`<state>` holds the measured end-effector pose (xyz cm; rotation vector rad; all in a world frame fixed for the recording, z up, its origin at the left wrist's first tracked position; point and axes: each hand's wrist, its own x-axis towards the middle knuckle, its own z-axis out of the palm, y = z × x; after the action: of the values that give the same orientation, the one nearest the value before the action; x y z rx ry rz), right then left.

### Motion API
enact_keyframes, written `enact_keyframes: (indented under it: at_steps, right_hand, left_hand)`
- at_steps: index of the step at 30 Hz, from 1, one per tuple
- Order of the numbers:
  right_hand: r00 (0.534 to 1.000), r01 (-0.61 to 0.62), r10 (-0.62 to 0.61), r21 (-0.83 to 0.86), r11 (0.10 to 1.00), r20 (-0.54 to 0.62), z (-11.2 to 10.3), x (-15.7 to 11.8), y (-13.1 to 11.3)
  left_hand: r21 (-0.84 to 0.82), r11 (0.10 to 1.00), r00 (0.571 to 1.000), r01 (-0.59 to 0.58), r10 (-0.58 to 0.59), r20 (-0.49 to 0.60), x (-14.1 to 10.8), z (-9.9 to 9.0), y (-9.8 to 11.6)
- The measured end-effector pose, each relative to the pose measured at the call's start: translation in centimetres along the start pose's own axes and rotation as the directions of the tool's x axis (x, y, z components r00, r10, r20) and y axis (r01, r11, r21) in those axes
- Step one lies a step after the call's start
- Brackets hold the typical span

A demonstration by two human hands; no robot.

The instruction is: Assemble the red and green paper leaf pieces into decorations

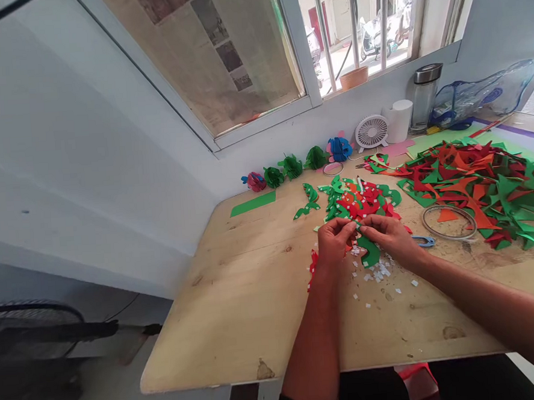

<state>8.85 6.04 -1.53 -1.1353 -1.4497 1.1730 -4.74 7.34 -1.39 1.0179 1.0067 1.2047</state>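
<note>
My left hand (335, 238) and my right hand (386, 233) meet over the wooden table, fingertips pinched together on a green felt piece (370, 253). The curved end of that piece hangs below the fingers. Just beyond my hands lies a heap of green and red cut pieces (362, 201), many with small white squares on them. Small white squares (380, 271) are scattered on the wood under my right hand. A red piece (314, 266) is partly hidden by my left forearm.
Colourful scraps (478, 181) pile up at the right, near a ring (449, 222) and blue scissors or clippers (424, 240). Along the wall stand finished-looking green shapes (291, 166), a small fan (371, 132) and a glass bottle (425, 97). A green strip (253, 204) lies back left.
</note>
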Motion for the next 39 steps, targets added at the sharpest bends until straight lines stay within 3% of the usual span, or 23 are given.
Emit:
enact_keyframes:
  at_steps: [5,8,11,14,19,23,29,39]
  right_hand:
    - [1.0,0.0,0.0,0.013,1.0,-0.009,0.1,0.0,0.2]
    - [0.998,0.0,0.002,0.022,1.0,-0.057,0.2,0.1,0.1]
    - [0.993,-0.001,0.001,0.002,1.0,-0.114,0.1,0.2,0.1]
    - [0.99,0.012,-0.013,-0.006,1.0,-0.143,0.1,0.3,0.4]
    - [0.992,0.033,-0.034,-0.01,0.999,-0.123,0.1,0.6,1.1]
    - [0.992,0.085,-0.096,-0.119,0.989,-0.088,-0.1,0.6,1.6]
    - [0.985,0.138,-0.161,-0.28,0.95,-0.063,-0.3,0.4,1.4]
    - [0.979,0.167,-0.199,-0.378,0.911,-0.047,-0.2,0.2,1.2]
  left_hand:
    - [0.014,1.0,1.0,-0.019,0.019,0.014,-0.1,0.0,-0.2]
    - [0.14,0.977,0.983,-0.16,0.17,-0.063,-0.3,0.3,-0.1]
    - [0.42,0.837,0.907,-0.35,0.415,-0.073,-0.6,0.5,0.1]
    - [0.624,0.622,0.83,-0.473,0.553,0.078,-0.8,0.5,0.0]
    - [0.752,0.405,0.773,-0.52,0.598,0.212,-0.5,0.4,-0.5]
    - [0.783,0.341,0.76,-0.52,0.603,0.243,-0.4,0.2,-0.6]
    - [0.746,0.432,0.788,-0.506,0.583,0.197,-0.5,0.1,-0.4]
    - [0.556,0.75,0.917,-0.358,0.396,0.056,-0.4,-0.2,0.0]
